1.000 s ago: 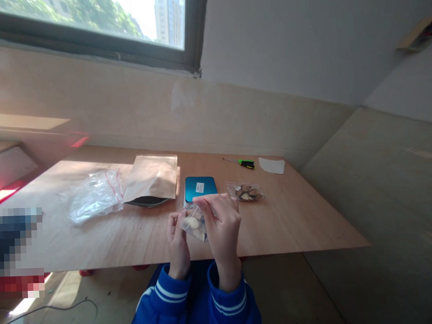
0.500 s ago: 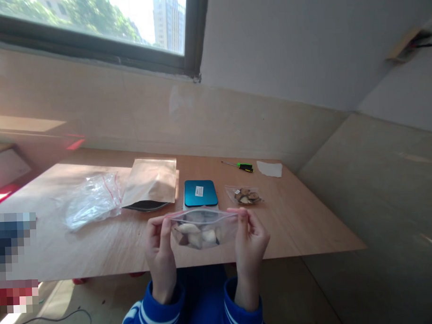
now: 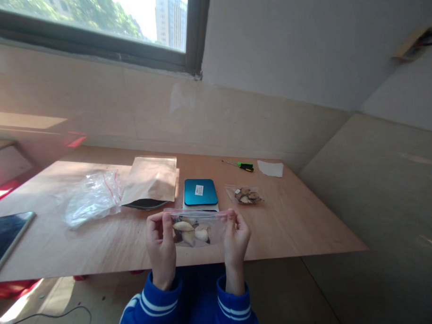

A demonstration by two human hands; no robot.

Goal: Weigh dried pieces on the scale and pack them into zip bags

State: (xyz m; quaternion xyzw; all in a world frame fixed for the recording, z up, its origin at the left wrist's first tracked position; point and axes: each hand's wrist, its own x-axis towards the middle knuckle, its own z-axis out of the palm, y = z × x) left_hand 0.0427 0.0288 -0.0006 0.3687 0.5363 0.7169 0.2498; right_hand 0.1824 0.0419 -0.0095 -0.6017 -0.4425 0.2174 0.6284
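A clear zip bag (image 3: pixel 215 234) with pale and brown dried slices in it hangs between my hands, above the table's front edge. My left hand (image 3: pixel 162 242) pinches the upper left corner and my right hand (image 3: pixel 236 241) pinches the zip strip toward the right end. The mouth of the bag looks flattened, its two lips close together. Just behind the bag is a small scale with a blue plate (image 3: pixel 200 192) bearing a white label. To its right lies another clear bag of brown dried slices (image 3: pixel 247 195).
A brown kraft pouch (image 3: pixel 153 178) lies with its dark mouth facing me, beside crumpled clear plastic bags (image 3: pixel 91 199). A screwdriver (image 3: pixel 242 166) and torn white paper (image 3: pixel 270 168) are at the back. A tablet-like device (image 3: pixel 9 237) sits at the left edge.
The zip bag's mouth has gone from gaping to nearly flat. My right hand has moved left along the zip strip, while my left hand stays at its corner.
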